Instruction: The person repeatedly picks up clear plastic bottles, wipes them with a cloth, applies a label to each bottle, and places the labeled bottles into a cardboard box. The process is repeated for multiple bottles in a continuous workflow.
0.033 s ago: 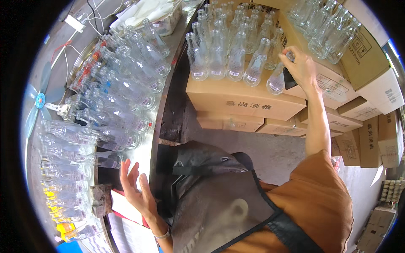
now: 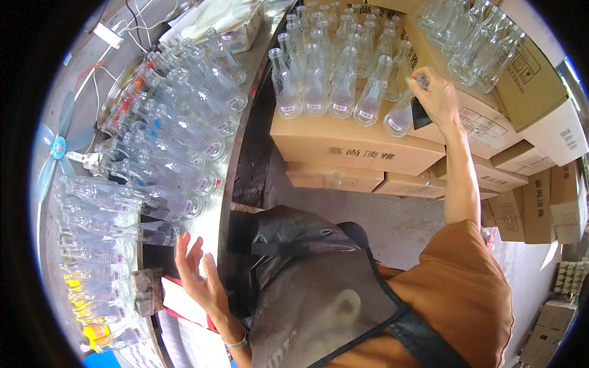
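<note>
My right hand [image 2: 437, 98] grips a clear glass bottle [image 2: 400, 115] by its neck, at the right front corner of a cardboard box [image 2: 362, 144]. The bottle's base is at the box top, and a small label shows low on its side. Several like bottles [image 2: 343, 86] stand upright in rows to its left and behind it. My left hand [image 2: 199, 270] is open and holds nothing, fingers spread beside the metal table's edge [image 2: 216, 214]. Close to its fingertips, a glass bottle [image 2: 161, 233] is among the many on the table.
Glass bottles [image 2: 178, 132] crowd the table at left, near a small blue fan [image 2: 58, 147]. A tray of white items [image 2: 236, 30] sits at the table's far end. More bottles [image 2: 478, 52] stand at the upper right. Stacked cartons [image 2: 538, 205] line the right side.
The bottle in my right hand has shifted slightly left at its base, toward the front row. My left hand has hardly moved.
</note>
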{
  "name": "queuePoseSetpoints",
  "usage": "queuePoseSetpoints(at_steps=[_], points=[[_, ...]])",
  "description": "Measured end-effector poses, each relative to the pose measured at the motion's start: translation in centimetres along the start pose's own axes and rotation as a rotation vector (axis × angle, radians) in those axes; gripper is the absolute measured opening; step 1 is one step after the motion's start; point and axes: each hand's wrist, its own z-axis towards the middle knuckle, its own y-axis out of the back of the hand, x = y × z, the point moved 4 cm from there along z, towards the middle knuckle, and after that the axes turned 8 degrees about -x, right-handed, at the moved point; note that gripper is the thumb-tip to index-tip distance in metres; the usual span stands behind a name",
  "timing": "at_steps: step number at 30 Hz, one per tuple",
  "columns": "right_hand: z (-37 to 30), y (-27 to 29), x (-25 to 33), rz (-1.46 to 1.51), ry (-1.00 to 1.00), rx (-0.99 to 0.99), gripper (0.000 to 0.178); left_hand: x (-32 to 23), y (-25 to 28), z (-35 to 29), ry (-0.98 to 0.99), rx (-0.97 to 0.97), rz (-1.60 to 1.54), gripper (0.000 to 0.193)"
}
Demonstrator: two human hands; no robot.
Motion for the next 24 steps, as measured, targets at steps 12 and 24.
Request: queuePoseSetpoints(at_steps=[12, 24], points=[[1.6, -4.0, -3.2, -0.124, -0.09, 0.046, 0.038, 1.4, -1.1, -0.2, 0.061, 0.036, 0.015, 0.051], [3.2, -1.0, -0.9, -0.323, -0.002, 0.0, 0.056, 2.5, -0.7, -0.6, 0.09, 0.03, 0.012, 0.05]])
